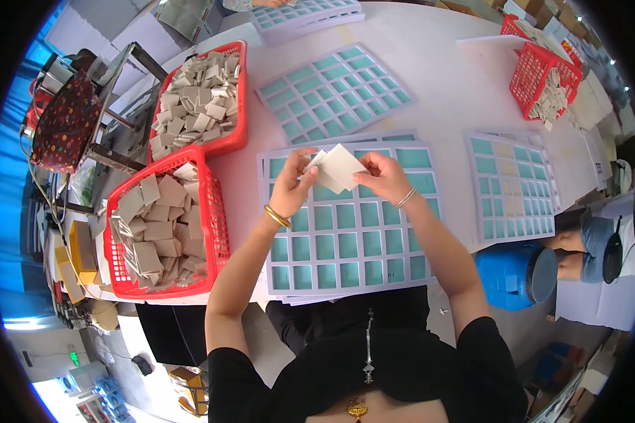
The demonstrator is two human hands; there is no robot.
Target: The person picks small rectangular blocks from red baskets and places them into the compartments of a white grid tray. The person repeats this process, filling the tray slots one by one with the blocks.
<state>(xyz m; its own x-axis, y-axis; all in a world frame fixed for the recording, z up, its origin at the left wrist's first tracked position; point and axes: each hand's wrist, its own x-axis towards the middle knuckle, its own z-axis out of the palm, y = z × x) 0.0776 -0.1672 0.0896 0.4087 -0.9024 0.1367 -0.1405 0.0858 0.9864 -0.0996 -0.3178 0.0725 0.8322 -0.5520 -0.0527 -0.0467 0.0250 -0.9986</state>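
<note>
My left hand [294, 182] and my right hand [386, 178] meet above a white grid board [337, 243] with teal square cells. Between them are several thin off-white square pieces [342, 168], overlapping at different angles. The fingers of my left hand pinch the pieces on one side. My right hand grips the corner of the top square between thumb and fingers. The board lies on others like it at the table's front edge, and its cells beneath my hands are partly hidden.
Two red plastic baskets, one nearer [221, 222] and one farther [242, 92], hold off-white pieces at the left. Another grid board [261, 92] lies beyond mine. More boards [476, 190] and a red basket [522, 77] are at the right. A blue barrel [501, 275] stands beside the table.
</note>
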